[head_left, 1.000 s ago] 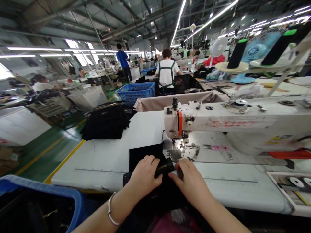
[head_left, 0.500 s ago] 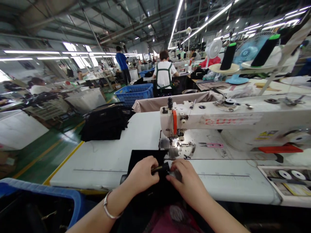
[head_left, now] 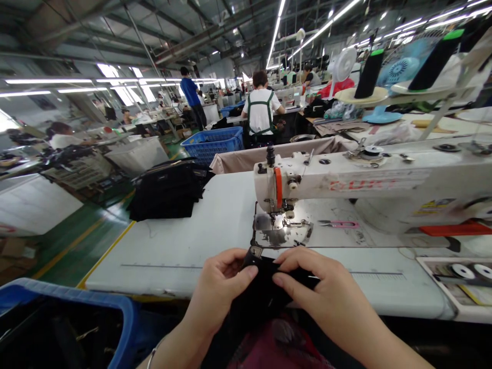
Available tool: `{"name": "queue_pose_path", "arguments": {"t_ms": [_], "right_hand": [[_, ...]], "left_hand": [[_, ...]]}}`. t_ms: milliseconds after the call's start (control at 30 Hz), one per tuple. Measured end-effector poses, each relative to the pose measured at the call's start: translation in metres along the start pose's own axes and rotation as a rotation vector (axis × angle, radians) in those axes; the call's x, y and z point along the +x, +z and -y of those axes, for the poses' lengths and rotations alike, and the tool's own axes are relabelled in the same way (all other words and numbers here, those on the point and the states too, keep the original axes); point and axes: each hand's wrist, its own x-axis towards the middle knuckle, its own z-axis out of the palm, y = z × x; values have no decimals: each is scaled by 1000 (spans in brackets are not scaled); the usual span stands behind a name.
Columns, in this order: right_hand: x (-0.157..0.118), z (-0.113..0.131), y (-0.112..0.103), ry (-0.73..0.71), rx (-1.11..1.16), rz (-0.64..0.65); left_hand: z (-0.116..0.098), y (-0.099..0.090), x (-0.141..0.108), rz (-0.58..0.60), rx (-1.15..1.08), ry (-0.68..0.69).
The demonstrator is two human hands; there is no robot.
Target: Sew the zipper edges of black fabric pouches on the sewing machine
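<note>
A piece of black fabric (head_left: 255, 294) hangs between my two hands at the table's front edge, just before the sewing machine (head_left: 284, 184). My left hand (head_left: 226, 279) pinches its left upper edge, thumb on the near face. Beside that thumb a small metallic piece (head_left: 255, 251) shows at the fabric's top corner; its kind is too small to tell. My right hand (head_left: 303, 274) grips the upper edge on the right between thumb and fingers. The fabric's lower part is dark against my clothing. Both hands are apart from the needle area.
Pink thread snips (head_left: 340, 224) lie on the machine bed. A stack of black fabric pieces (head_left: 165, 189) rests on the table's left. A blue crate (head_left: 130, 312) with dark items stands at lower left. Bobbins (head_left: 463, 271) sit in a right-hand tray. A person in white (head_left: 261, 110) works ahead.
The black fabric has been lifted from the tabletop and turned, its top edge now raised between my hands. My left hand has shifted its hold; my right hand moved slightly right.
</note>
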Motion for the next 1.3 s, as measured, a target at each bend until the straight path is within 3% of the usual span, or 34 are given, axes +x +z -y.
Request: {"name": "queue_pose_path", "arguments": {"t_ms": [300,800,867,967,1100,1200,1267,1300], "right_hand": [[1,4,4,27,10,-16],[6,0,7,143,96,-32],[7,1,7,159,113,-41],[6,8,18,229,241,-40],[5,9,52,282,559,47],[8,-10,51,286,377,171],[9,-28,19,261,109,170],[8,-36,-5,206,-30,57]], "left_hand": [[10,6,-1,-58,-216,-76],[16,5,0,-87,-178,-67],[9,-1,0,-75,-36,-29],[-24,-16,-2,-32,409,111],[-70,-34,10,185,990,321],[-58,-35,40,296,1246,371],[-30,-30,65,339,1350,395],[-14,-28,77,381,1362,419]]}}
